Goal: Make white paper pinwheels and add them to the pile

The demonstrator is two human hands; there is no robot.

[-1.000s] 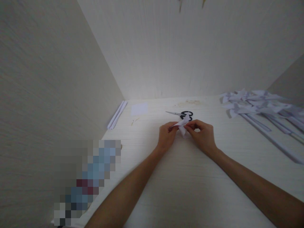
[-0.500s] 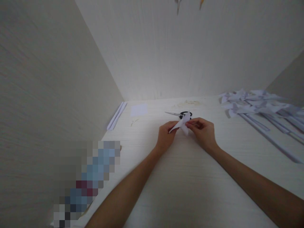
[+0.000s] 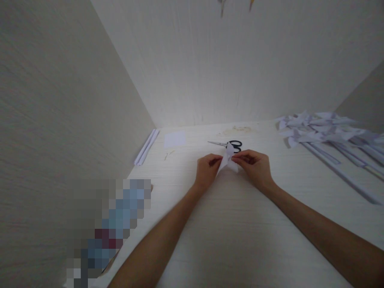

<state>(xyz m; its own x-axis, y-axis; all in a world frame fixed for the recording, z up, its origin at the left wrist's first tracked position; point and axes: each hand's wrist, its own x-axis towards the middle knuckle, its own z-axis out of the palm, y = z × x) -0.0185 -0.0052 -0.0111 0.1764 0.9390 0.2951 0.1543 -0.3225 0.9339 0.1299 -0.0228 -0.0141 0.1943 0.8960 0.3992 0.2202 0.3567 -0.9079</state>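
White folded paper piece [image 3: 228, 161] is pinched between left hand [image 3: 206, 171] and right hand [image 3: 254, 168], fingers clamped on it. Black-handled scissors [image 3: 228, 144] lie just behind the paper piece.

No readable text, label or number anywhere.

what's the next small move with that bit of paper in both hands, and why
Probably press the fold flat with the fingertips. Both the left hand and right hand pinch the small white paper piece just above the table, and it looks only partly folded; the scissors lie unused behind.
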